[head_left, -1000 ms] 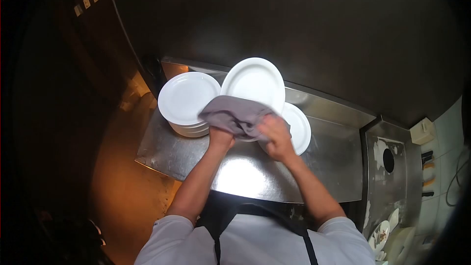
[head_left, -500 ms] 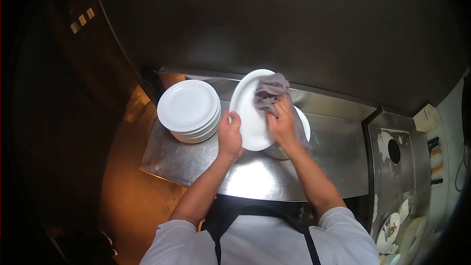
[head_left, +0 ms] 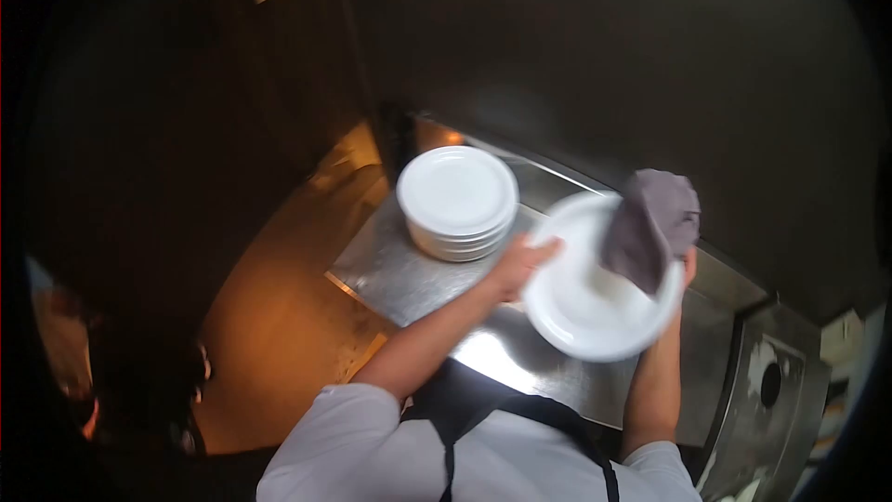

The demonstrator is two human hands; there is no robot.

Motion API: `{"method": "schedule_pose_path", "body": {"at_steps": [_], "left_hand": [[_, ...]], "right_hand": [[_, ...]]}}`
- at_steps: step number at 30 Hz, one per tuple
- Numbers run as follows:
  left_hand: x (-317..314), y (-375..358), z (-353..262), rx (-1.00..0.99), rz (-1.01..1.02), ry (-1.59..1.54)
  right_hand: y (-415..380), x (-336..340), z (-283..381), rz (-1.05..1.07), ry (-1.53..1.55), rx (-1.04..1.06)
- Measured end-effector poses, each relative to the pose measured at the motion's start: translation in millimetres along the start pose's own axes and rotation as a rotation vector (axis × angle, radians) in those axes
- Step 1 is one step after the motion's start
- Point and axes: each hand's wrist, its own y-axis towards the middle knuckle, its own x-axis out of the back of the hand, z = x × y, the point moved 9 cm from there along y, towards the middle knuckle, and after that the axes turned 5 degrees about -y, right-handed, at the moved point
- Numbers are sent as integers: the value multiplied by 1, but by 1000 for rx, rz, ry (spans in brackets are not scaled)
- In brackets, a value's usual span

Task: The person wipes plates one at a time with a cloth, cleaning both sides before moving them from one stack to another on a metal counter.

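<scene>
A white plate (head_left: 567, 302) is held up, tilted, over the steel counter. My left hand (head_left: 522, 267) is closed on its left rim, thumb over the top face. A greyish-purple cloth (head_left: 641, 232) covers the plate's right part and sticks up past the rim. At that right edge is my right hand (head_left: 689, 267), closed at the cloth and mostly hidden behind it and the plate. To the left stands a stack of several white plates (head_left: 457, 191).
Beneath is the steel counter (head_left: 381, 270), with a dark wall (head_left: 595, 65) behind it. At the right is a steel unit (head_left: 790, 376) with a round dark hole. Orange-lit floor (head_left: 279, 344) lies left; a person's partial figure (head_left: 70, 344) shows at far left.
The view has swung left, so the stack appears farther right. The plate has turned in my hands. My right hand has gone from over the plate's face to its right edge.
</scene>
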Motion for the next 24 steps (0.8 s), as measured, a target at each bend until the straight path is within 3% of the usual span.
{"method": "schedule_pose_path", "body": {"at_steps": [2, 4, 5, 9, 10, 11, 13, 15, 17, 19, 22, 24], "left_hand": [[-35, 3, 15, -82, 57, 108], [-48, -3, 2, -133, -12, 222], [-45, -4, -4, -122, -32, 211], [-12, -9, -52, -382, -209, 376], [-1, -4, -51, -404, -225, 419], [7, -2, -51, -418, -242, 464], [-15, -10, -46, -399, -165, 562], [-44, -14, -26, -325, 2, 663], [-65, -20, -21, -300, 28, 569], [-51, -17, -34, -417, -78, 460], [1, -35, -79, -594, -518, 572], [10, -51, -92, -734, -631, 549]], "right_hand": [[-30, -10, -24, -89, 152, -25], [-66, -21, -39, -190, 162, -9], [-80, -28, -42, -243, 131, 11], [-99, -26, -7, -376, -170, 178], [-95, -23, 2, -372, -186, 189], [-88, -31, 11, -337, -13, 64], [-81, -39, 23, -330, 192, -103], [-90, -38, 12, -376, 167, -87], [-111, -40, -13, -441, 141, -66], [-130, -58, -32, -486, 151, -80], [-126, -84, -35, -543, 180, -137], [-103, -60, -39, -416, 186, -114]]}}
